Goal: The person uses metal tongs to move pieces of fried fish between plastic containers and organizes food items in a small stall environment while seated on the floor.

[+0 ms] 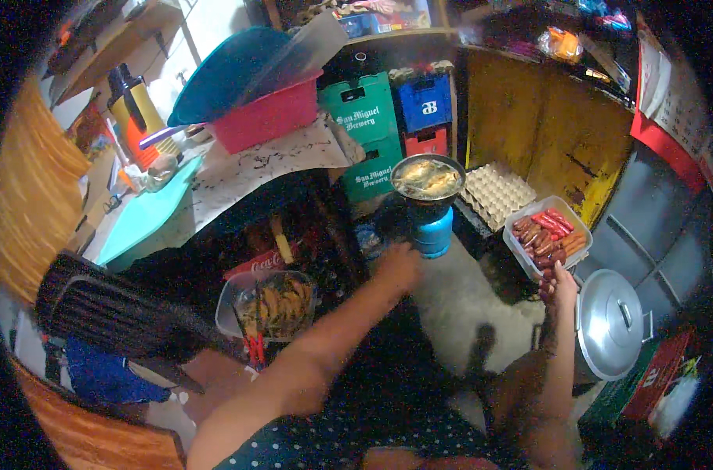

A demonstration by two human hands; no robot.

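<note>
My right hand [559, 286] grips the near rim of a clear plastic container [514, 249], its thumb over the edge. Red hot dogs [553, 223] and browner sausages [530, 235] lie inside it. My left hand [400, 265] reaches forward, blurred, close to a small blue gas cylinder [434, 235]; its fingers are hard to make out. On the burner above the cylinder sits a frying pan [399, 187], with pieces of food [430, 176] in bubbling oil. Another plastic container [227, 305], with browned food pieces and red-handled tongs [255, 349], stands below my left forearm.
Cardboard egg trays [497, 191] lie right of the burner. A lidded aluminum pot [609, 329] stands beside my right forearm. Green beer crates [362, 117] are stacked behind. A counter [256, 167] on the left bears a pink basin [268, 120] and a teal lid [227, 70].
</note>
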